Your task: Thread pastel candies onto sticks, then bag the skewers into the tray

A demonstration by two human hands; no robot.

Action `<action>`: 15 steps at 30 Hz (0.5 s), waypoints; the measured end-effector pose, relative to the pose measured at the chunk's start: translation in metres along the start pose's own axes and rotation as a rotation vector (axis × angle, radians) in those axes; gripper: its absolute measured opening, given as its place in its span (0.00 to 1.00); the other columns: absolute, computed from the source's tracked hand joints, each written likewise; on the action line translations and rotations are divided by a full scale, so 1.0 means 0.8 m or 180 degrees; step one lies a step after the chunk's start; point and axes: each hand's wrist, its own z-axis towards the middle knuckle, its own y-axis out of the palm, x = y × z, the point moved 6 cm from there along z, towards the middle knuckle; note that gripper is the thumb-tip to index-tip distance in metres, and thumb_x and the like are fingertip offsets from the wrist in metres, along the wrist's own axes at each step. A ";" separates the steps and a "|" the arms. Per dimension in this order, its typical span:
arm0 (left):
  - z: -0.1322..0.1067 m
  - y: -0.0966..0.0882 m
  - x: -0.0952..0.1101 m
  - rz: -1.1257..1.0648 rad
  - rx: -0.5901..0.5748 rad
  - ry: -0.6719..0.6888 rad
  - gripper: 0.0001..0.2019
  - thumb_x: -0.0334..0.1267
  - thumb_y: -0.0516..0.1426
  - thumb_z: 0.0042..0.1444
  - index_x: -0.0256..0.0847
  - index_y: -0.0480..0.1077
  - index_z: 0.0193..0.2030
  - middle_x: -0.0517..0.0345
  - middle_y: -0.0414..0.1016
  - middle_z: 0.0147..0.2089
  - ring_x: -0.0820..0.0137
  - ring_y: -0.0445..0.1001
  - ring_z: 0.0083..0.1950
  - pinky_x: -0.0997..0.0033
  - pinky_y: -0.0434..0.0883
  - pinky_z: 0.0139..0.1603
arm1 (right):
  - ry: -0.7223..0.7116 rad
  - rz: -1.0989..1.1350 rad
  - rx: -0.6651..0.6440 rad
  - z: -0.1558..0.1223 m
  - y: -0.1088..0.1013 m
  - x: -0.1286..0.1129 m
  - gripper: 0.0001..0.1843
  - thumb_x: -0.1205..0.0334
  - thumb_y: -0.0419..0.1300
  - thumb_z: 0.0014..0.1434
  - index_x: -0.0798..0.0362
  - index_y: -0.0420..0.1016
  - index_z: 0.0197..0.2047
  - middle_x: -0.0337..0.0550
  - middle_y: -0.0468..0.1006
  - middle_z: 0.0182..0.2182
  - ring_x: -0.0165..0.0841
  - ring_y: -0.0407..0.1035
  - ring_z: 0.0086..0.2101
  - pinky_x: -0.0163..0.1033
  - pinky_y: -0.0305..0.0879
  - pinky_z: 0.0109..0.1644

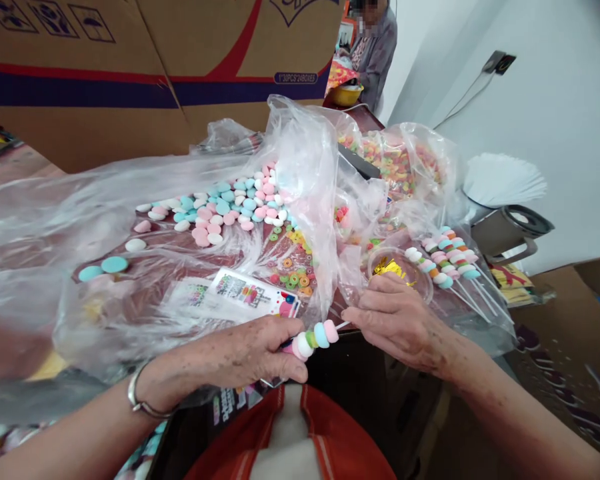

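My left hand [255, 347] is closed around one end of a candy skewer [321, 335] threaded with pink, white, green and blue sweets. Some dark printed wrapping shows beneath those fingers, mostly hidden. At the other end, the fingertips of my right hand [400, 317] pinch the skewer's bare white stick. Just beyond the right hand, gold twist ties [393, 268] lie in a round clear dish. Past the left hand is a printed card [253, 293] in clear plastic. Several finished candy skewers [447, 257] lie to the right.
Loose pastel candies [225, 207] and small ring candies [293, 277] are spread on plastic sheeting. A bag of ring candies [400, 163], a grey mug [510, 230] and white sticks [503, 177] stand beyond. A large carton [130, 80] blocks the back left; a person [380, 57] is behind.
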 end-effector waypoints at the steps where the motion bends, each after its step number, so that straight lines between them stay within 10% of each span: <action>1: 0.000 0.001 0.001 0.0077 0.0046 0.0008 0.15 0.53 0.58 0.59 0.41 0.69 0.38 0.63 0.65 0.32 0.70 0.61 0.32 0.73 0.58 0.30 | -0.0002 0.0037 0.0021 0.000 -0.001 0.001 0.10 0.69 0.53 0.66 0.53 0.76 0.41 0.41 0.73 0.28 0.34 0.59 0.33 0.42 0.56 0.38; 15: -0.006 0.037 0.019 -0.0068 0.0597 0.0161 0.24 0.52 0.64 0.55 0.44 0.62 0.51 0.63 0.65 0.39 0.69 0.63 0.38 0.72 0.61 0.37 | 0.0005 0.0569 -0.0433 0.002 0.018 -0.014 0.10 0.69 0.54 0.64 0.53 0.75 0.33 0.38 0.65 0.26 0.33 0.56 0.31 0.39 0.51 0.37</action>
